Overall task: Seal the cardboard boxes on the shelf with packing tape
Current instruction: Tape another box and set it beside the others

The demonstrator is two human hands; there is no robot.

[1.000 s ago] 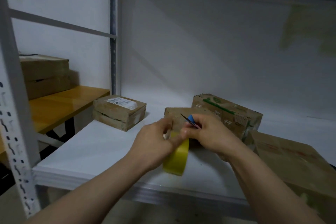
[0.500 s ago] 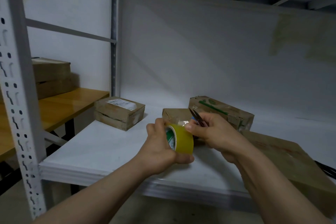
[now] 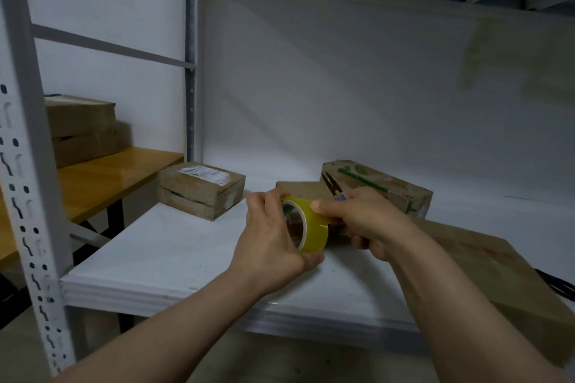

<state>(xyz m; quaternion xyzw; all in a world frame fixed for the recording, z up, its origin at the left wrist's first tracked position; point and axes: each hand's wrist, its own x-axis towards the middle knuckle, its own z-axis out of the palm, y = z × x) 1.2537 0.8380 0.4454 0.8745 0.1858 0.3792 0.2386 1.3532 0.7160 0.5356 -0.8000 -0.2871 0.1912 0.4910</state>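
White shelf board (image 3: 155, 258) beside metal racking upright (image 3: 28, 165). Labelled cardboard box (image 3: 199, 193) at left rear. Left hand (image 3: 270, 246) curls round yellow tape roll (image 3: 315, 227), held above shelf centre. Right hand (image 3: 367, 221): thumb on roll, fingers gripping scissors (image 3: 330, 186). Large cardboard box (image 3: 497, 274) far right.

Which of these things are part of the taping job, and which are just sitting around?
In use: tape roll, held by left hand; scissors, in right hand; on the white shelf: labelled box, green-printed box, small box, large box.
Lying about: wooden table; stacked boxes on it; black cable.
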